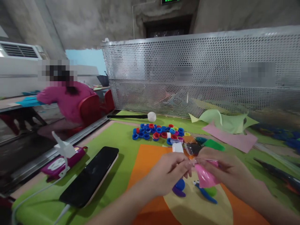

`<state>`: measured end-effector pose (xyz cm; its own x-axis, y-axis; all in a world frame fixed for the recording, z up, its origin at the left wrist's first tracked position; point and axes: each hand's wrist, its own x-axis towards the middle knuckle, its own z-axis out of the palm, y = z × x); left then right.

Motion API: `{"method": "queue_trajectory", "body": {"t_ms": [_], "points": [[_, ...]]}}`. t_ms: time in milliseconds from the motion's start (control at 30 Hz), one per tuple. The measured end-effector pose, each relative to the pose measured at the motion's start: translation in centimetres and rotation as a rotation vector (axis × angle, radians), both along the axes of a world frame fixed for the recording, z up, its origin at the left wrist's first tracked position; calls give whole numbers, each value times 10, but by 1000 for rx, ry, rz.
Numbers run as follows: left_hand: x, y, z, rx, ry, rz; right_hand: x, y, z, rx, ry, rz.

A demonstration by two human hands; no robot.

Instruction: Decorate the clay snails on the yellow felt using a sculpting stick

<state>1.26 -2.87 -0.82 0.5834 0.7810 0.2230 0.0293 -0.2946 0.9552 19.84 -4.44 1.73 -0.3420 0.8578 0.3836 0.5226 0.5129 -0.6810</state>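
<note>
My left hand (167, 170) pinches one edge of a small pink clear-wrapped packet (206, 177), apparently soft clay. On the packet's other side, the fingers of my right hand (226, 167) are closed. Both hands hold it above an orange sheet (147, 156) with a pale yellow paper shape (187, 206) on it. Lying on the yellow are a blue round piece with a purple curved one (179, 192), and a blue strip with small googly eyes (207, 194) beside a green piece. Just beyond my fingers sit a white packet (177, 147) and a dark packet (193, 149).
Several coloured bottle caps (159, 131) are spread behind the sheet. A phone (90, 176) and a purple pouch (63, 162) with a white cable lie left. Crumpled paper (220, 120) and a perforated metal divider (187, 72) stand behind. A person in pink (67, 100) sits left.
</note>
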Motion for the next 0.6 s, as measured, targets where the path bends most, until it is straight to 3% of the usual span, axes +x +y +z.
{"method": "queue_trajectory", "body": {"t_ms": [233, 433, 600], "points": [[8, 3, -2, -290, -128, 0, 43, 22, -34, -4, -145, -316], [8, 6, -3, -423, -224, -66, 68, 29, -68, -133, -191, -366], [9, 6, -5, -463, -312, -34, 70, 17, -69, -148, -158, -409]]}}
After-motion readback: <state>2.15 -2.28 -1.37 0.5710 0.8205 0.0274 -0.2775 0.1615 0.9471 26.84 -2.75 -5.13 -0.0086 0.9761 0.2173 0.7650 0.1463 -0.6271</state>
